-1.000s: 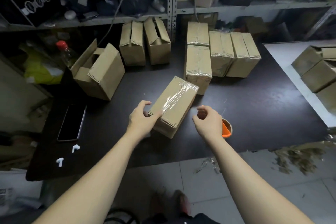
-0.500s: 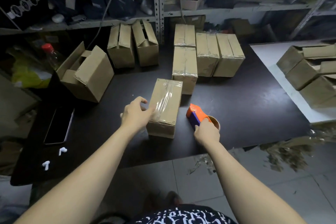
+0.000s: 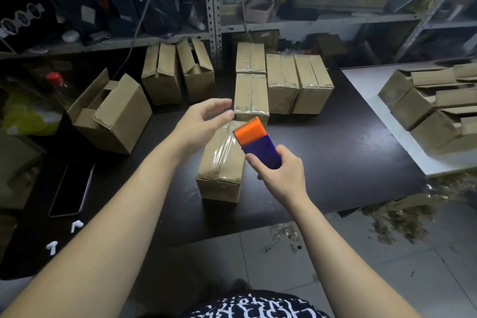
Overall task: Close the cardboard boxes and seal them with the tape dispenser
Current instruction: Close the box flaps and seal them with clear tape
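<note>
Left hand (image 3: 204, 121): it has lifted off the centre box (image 3: 222, 162), which it was steadying a moment ago. It now hovers over that box's far left corner, fingers spread and lightly bent, holding nothing.
Centre box: flaps down, with glossy tape already along its top seam.
Tape dispenser (image 3: 256, 141): half a second ago it lay on the table (image 3: 335, 162) right of the centre box. Now it is raised over the box's far right edge, orange head leading.
Right hand (image 3: 282, 175): just right of the centre box, fingers and thumb wrapped round the dispenser's blue handle.
What it means: I'd say another strip is about to go on, or this box is done and the next one is due.
Unsealed boxes, count: three left of and beyond the centre box. One lies on its side with flaps gaping (image 3: 113, 113), and two stand upright (image 3: 161, 75) (image 3: 196, 70).
Sealed boxes, count: four just beyond the centre box (image 3: 251, 95).
Heaped boxes, count: at least three well right of the centre box (image 3: 426, 103); I cannot count them exactly.
Dispensers, count: one.
</note>
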